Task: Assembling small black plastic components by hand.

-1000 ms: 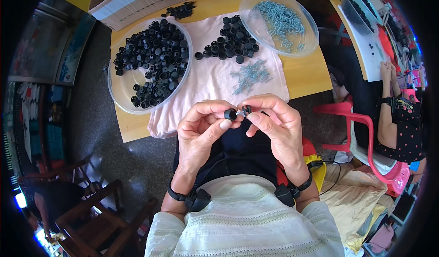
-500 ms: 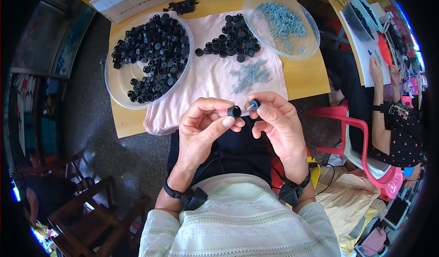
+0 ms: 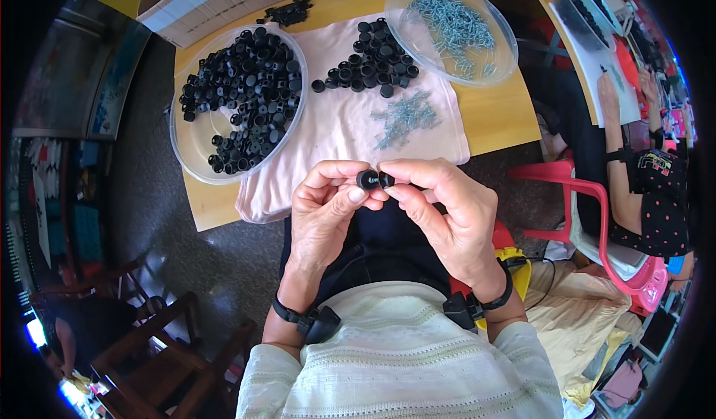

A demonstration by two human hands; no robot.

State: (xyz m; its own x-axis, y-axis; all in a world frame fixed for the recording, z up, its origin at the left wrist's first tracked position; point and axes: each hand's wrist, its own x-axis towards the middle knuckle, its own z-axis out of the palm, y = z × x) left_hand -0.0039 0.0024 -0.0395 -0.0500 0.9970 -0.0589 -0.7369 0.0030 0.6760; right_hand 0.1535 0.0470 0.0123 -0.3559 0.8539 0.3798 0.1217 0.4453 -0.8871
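Note:
Above my lap, my left hand (image 3: 322, 214) pinches a black, cup-shaped round cap (image 3: 365, 180) between thumb and fingers. My right hand (image 3: 451, 214) grips a small black knob (image 3: 385, 179) with a metal screw sticking out toward the cap. The screw's tip is at the cap's open mouth; whether it touches inside, I cannot tell. On the pink cloth (image 3: 328, 132) beyond my hands lie a heap of loose screws (image 3: 405, 119) and a pile of black caps (image 3: 373, 61).
A clear round tub (image 3: 195, 167) of black parts stands at the left of the wooden table (image 3: 503, 124). Another clear tub (image 3: 511, 64) holds many screws at the right. A cardboard box (image 3: 224, 5) sits behind. At far right, a person (image 3: 630, 195) works near a pink chair (image 3: 597, 188).
My right hand has moved left, bringing the knob and its screw up to the cap. The cap in my left hand has shifted slightly left and turned toward the screw.

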